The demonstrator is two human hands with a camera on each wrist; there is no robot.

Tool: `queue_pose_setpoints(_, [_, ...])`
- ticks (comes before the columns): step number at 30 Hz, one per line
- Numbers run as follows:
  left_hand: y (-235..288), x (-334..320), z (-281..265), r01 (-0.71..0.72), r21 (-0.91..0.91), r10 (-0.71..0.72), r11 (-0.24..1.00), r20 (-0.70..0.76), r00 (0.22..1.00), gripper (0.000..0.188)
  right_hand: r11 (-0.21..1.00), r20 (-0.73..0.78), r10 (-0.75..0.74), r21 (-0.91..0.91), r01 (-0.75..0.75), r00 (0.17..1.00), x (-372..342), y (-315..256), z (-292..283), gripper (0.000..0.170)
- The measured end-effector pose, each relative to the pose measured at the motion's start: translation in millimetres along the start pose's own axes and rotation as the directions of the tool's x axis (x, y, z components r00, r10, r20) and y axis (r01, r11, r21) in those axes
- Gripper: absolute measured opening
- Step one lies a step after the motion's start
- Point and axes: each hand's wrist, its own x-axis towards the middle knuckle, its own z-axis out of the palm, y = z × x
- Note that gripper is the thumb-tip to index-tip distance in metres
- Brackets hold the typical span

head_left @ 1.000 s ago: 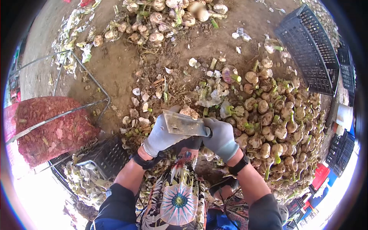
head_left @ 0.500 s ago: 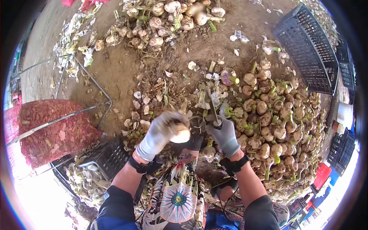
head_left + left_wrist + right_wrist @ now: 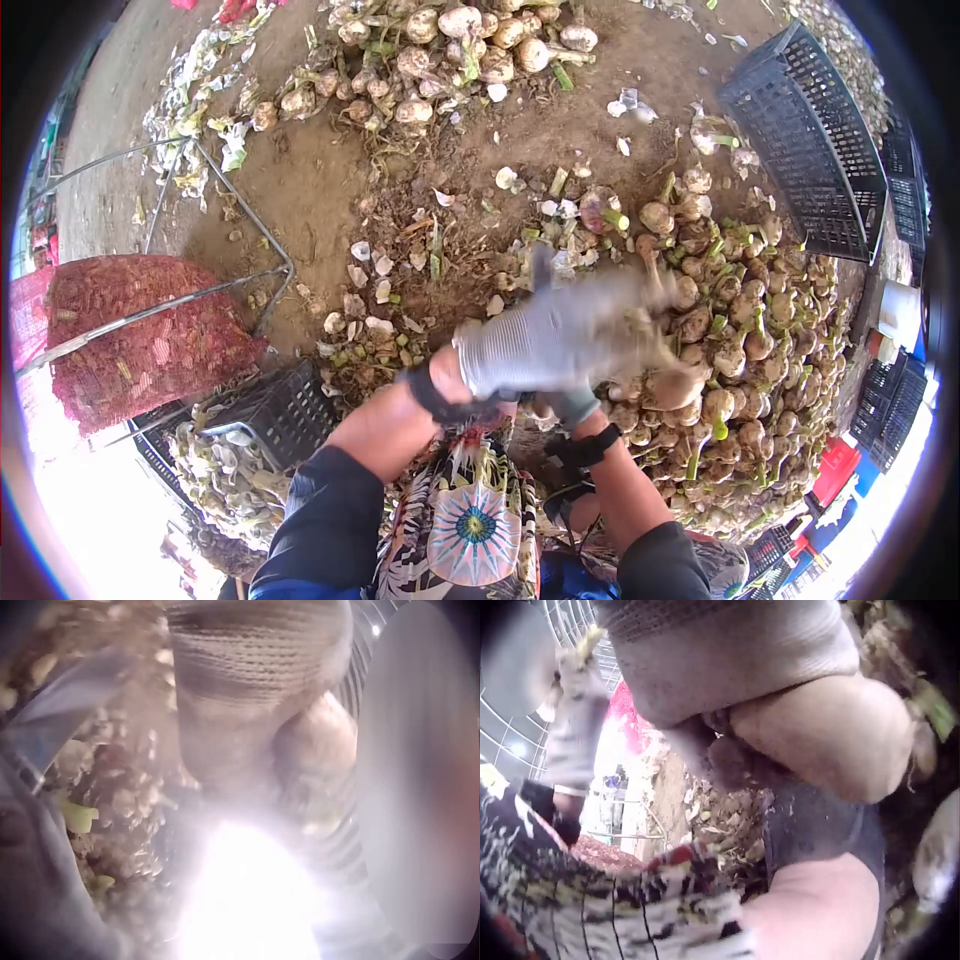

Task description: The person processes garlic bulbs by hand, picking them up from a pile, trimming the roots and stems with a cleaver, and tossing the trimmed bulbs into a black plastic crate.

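Note:
My gloved left hand (image 3: pixel 550 340) reaches across to the right, blurred, over the edge of the garlic pile (image 3: pixel 760 340). It holds a garlic bulb (image 3: pixel 319 761), which shows beside the glove in the left wrist view. In the head view a pale bulb (image 3: pixel 676 388) appears just below its blurred fingers. Beneath the left forearm, my gloved right hand (image 3: pixel 568 402) is mostly hidden. It grips a knife, whose dark blade (image 3: pixel 541 266) sticks up past the left hand; the blade also shows in the left wrist view.
More garlic (image 3: pixel 420 70) lies on the dirt floor at the top. A black crate (image 3: pixel 800 140) stands tilted at the upper right. On the left are a red mesh sack (image 3: pixel 150 340), a metal frame (image 3: pixel 240 205) and a crate (image 3: pixel 285 410) near peelings. Loose skins litter the ground ahead.
The left hand has swung right, from in front of the body to over the garlic pile, crossing the right hand. The knife has gone from lying across the left hand to pointing forward.

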Motion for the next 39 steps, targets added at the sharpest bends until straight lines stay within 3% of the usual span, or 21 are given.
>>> queue_pose_setpoints(1, [-1.2,13.0,-16.6,0.111,0.245,-0.081,0.963,-0.131,0.988,0.052,0.943,0.002,-0.032,-0.333,0.030,0.999,-4.8,-36.0,-2.6,0.021])
queue_pose_setpoints(2, [-12.0,27.9,-33.0,0.163,0.447,-0.049,0.879,-0.255,0.966,0.051,0.960,-0.157,0.020,-0.271,-0.063,0.987,-2.7,-43.1,-6.3,0.013])
queue_pose_setpoints(4, [-46.8,52.0,-56.9,0.293,0.731,0.108,0.617,-0.447,0.888,0.050,0.988,-0.258,-0.039,-0.154,-0.001,0.965,-4.5,-60.8,-17.9,0.021])
queue_pose_setpoints(5, [-67.8,55.6,-52.9,0.294,0.727,0.109,0.621,-0.451,0.886,0.050,0.994,-0.274,-0.008,-0.111,-0.024,0.962,-0.2,-58.1,-31.0,0.020])
queue_pose_setpoints(7, [-109.5,61.7,-44.4,0.469,0.853,-0.089,0.229,-0.461,0.883,0.053,0.991,-0.302,-0.044,-0.131,0.004,0.952,-4.5,-64.9,-33.1,0.020])
queue_pose_setpoints(8, [-129.2,50.2,-34.3,0.395,0.917,-0.026,0.059,-0.395,0.918,0.053,0.989,-0.326,-0.083,-0.144,0.037,0.942,-4.2,-67.8,-33.9,0.021])
queue_pose_setpoints(10, [-140.3,8.1,-26.8,0.279,0.923,0.088,0.267,-0.311,0.946,0.046,0.994,-0.336,-0.014,-0.103,-0.022,0.942,-6.2,-61.2,-43.8,0.022])
queue_pose_setpoints(12, [-142.8,-51.4,-28.1,0.340,0.853,0.175,0.397,-0.434,0.884,0.038,0.978,-0.243,-0.117,-0.197,0.069,0.963,-13.8,-73.7,-35.6,0.023])
queue_pose_setpoints(14, [-161.2,-125.4,-29.0,0.497,0.786,0.091,0.367,-0.562,0.822,0.034,0.966,-0.214,-0.162,-0.233,0.111,0.963,-13.4,-64.7,-38.1,0.023])
queue_pose_setpoints(16, [-133.7,-174.6,-23.2,0.594,0.787,-0.025,0.167,-0.599,0.800,0.039,0.939,-0.230,-0.215,-0.314,0.137,0.949,-9.1,-58.7,-40.2,0.018])
queue_pose_setpoints(18, [-137.4,-214.4,-23.3,0.707,0.692,-0.088,0.146,-0.702,0.706,0.045,0.951,-0.225,-0.190,-0.286,0.122,0.956,-11.3,-62.3,-38.1,0.015])
queue_pose_setpoints(20, [-124.1,-228.2,-19.4,0.736,0.668,-0.125,0.112,-0.725,0.677,0.048,0.957,-0.191,-0.122,-0.284,0.064,0.974,-19.6,-80.7,-31.1,0.012])
queue_pose_setpoints(21, [-117.8,-233.5,-17.7,0.764,0.639,-0.183,0.086,-0.744,0.642,0.051,0.921,-0.171,-0.210,-0.366,0.135,0.963,-17.6,-83.9,-35.7,0.012])
queue_pose_setpoints(22, [-115.9,-236.8,-17.2,0.756,0.650,-0.163,0.077,-0.740,0.652,0.051,0.963,-0.182,-0.168,-0.240,0.122,0.969,-19.6,-98.7,-34.2,0.009])
queue_pose_setpoints(25, [-114.3,-230.8,-19.5,0.775,0.621,-0.265,0.117,-0.732,0.627,0.058,0.958,-0.213,-0.280,-0.123,0.259,0.936,-30.1,-160.8,-39.3,0.009])
queue_pose_setpoints(26, [-113.6,-225.6,-19.3,0.755,0.642,-0.257,0.133,-0.713,0.652,0.058,0.893,-0.226,-0.430,-0.249,0.375,0.874,-20.2,-169.2,-55.1,0.011])
queue_pose_setpoints(28, [-109.1,-217.8,-17.1,0.792,0.585,-0.210,0.177,-0.763,0.611,0.059,0.865,-0.277,-0.486,-0.288,0.411,0.829,-16.7,-207.3,-74.2,0.013])
queue_pose_setpoints(30, [-91.8,-197.3,-17.9,0.795,0.583,-0.221,0.170,-0.763,0.607,0.062,0.659,-0.254,-0.688,-0.612,0.438,0.680,0.8,-243.5,-99.2,0.014])
queue_pose_setpoints(32, [-87.0,-177.3,-26.4,0.718,0.665,-0.092,0.205,-0.717,0.691,0.064,0.524,-0.212,-0.794,-0.713,0.466,0.570,32.1,-281.3,-137.9,0.013])
queue_pose_setpoints(36, [-68.4,-102.9,-51.1,0.553,0.804,0.088,0.220,-0.581,0.809,0.060,0.272,-0.162,-0.906,-0.930,0.245,0.392,66.2,-382.9,-177.1,0.022])
queue_pose_setpoints(39, [-41.9,-30.4,-66.5,0.459,0.860,0.181,0.223,-0.499,0.848,0.063,0.119,-0.101,-0.910,-0.993,0.020,0.401,108.1,-446.0,-224.4,0.042])
